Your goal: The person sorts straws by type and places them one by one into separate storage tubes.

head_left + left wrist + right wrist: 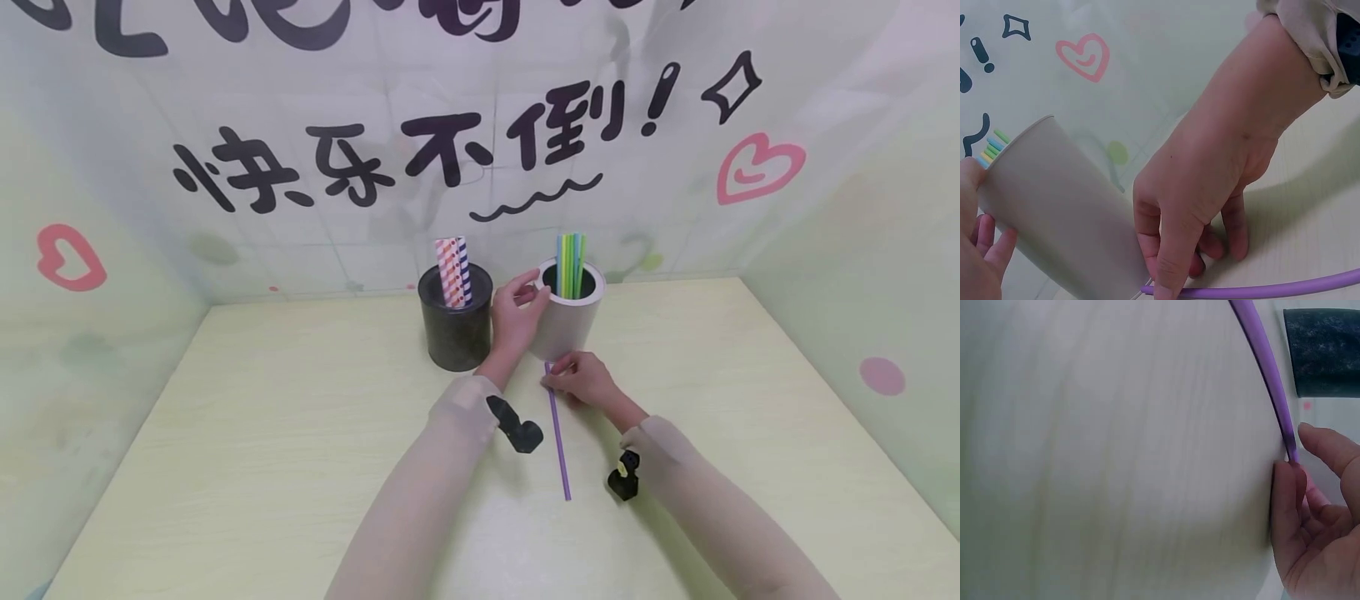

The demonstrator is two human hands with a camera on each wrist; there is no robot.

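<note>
My left hand (pixel 516 317) holds the left side of a white cylindrical holder (pixel 564 327), its fingertips at the rim. Green, yellow and blue straws (pixel 572 265) stand inside that holder. On the table lies a long purple straw (pixel 559 442), its far end close to the holder's base. At this far end my right hand (pixel 585 379) has the straw between its fingers, low against the tabletop. The left wrist view shows the right fingers (pixel 1166 275) over the purple straw (pixel 1285 289); their exact contact is partly hidden.
Left of the white holder stands a black cylindrical holder (pixel 457 333) with striped and patterned straws (pixel 452 271). Behind both rises a printed backdrop (pixel 360 242). The pale wooden table (pixel 300 433) spreads out on both sides, with side walls beyond it.
</note>
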